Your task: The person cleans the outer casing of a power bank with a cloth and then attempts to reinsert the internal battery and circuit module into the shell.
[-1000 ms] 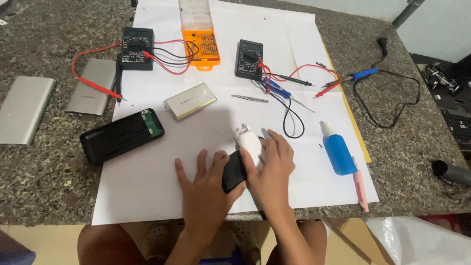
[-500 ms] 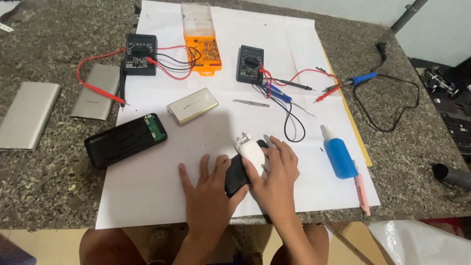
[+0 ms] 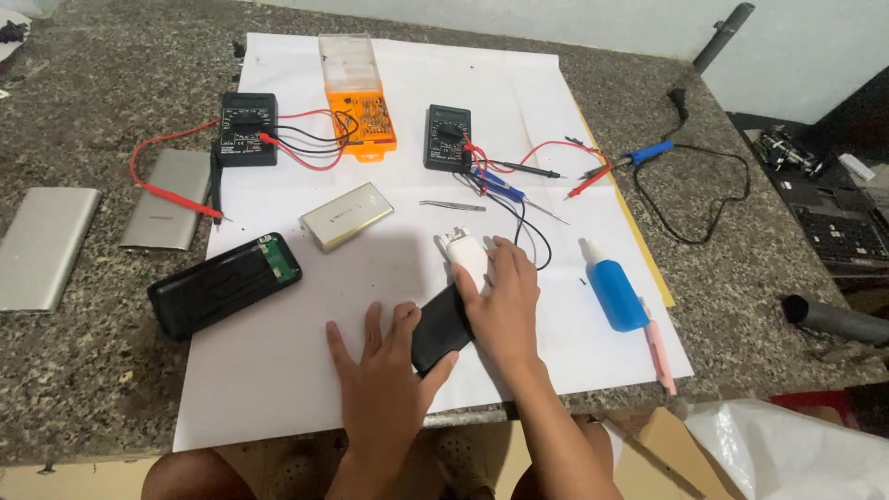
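A black oblong case (image 3: 439, 329) with a white inner part (image 3: 463, 252) sticking out of its far end lies on the white paper sheet (image 3: 278, 370). My left hand (image 3: 381, 375) lies flat on the paper, fingers spread, its thumb against the case's near end. My right hand (image 3: 505, 306) covers the case from the right, fingers over the white part. An opened black power bank (image 3: 225, 282) with a green board lies to the left. A silver flat cell (image 3: 346, 215) sits behind it.
Two black multimeters (image 3: 247, 128) (image 3: 448, 137) with red and black leads, an orange bit case (image 3: 361, 106), tweezers (image 3: 451, 206), a blue bottle (image 3: 616, 292), a pink tool (image 3: 658, 355) and a blue-handled soldering iron (image 3: 648, 153) lie around. Two silver power bank shells (image 3: 171, 197) (image 3: 42, 245) rest at the left.
Both hands stay on the black case. The white part now shows a little further out from the case's far end; the view has shifted slightly.
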